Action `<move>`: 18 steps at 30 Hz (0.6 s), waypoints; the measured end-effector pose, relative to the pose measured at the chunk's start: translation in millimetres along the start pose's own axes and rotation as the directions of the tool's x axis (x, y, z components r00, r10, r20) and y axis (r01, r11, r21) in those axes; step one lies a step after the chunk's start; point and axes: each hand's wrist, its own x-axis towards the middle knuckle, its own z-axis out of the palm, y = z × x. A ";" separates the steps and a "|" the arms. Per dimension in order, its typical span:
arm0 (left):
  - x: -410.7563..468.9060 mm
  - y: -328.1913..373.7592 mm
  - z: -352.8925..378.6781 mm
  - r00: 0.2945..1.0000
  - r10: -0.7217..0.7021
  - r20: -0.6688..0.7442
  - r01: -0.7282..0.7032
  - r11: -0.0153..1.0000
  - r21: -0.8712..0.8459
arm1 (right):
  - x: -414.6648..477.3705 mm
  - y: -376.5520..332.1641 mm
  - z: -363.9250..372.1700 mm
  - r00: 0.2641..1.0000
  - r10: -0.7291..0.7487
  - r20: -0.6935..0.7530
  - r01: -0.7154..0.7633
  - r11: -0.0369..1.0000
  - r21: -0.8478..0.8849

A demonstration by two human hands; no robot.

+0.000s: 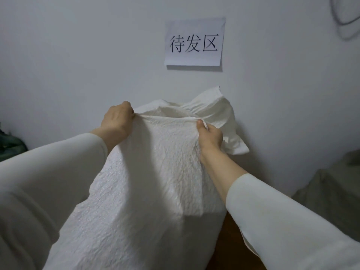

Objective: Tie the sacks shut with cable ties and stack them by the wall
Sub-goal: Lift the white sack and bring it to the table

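A large white woven sack [152, 188] fills the middle of the view, bulging and full. My left hand [116, 119] grips the sack's top edge at its left corner. My right hand [209, 136] pinches the same edge at the right corner, thumb on top. Behind it a second white sack [218, 112] leans against the wall [78, 65], its crumpled end sticking up and to the right. No cable tie shows in this view.
A paper sign [194, 41] with three printed characters is stuck on the wall above the sacks. A dark green bundle [9, 145] lies at the left edge. Grey-green cloth [331, 191] is heaped at the right. Brown floor [229, 244] shows below.
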 end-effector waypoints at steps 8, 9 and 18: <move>-45.2 -52.9 -91.4 0.995 -0.020 -0.101 0.005 0.989 -0.147 | -88.9 -75.3 40.0 0.988 -0.119 -0.101 0.124 0.991 0.045; -50.2 -58.5 -101.1 0.994 -0.018 -0.111 0.000 0.987 -0.161 | -99.0 -83.9 43.3 0.984 -0.140 -0.112 0.146 0.988 0.046; -102.6 -84.1 -176.3 0.988 -0.001 -0.156 -0.039 0.966 -0.256 | -175.5 -153.5 41.9 0.951 -0.269 -0.152 0.269 0.963 -0.017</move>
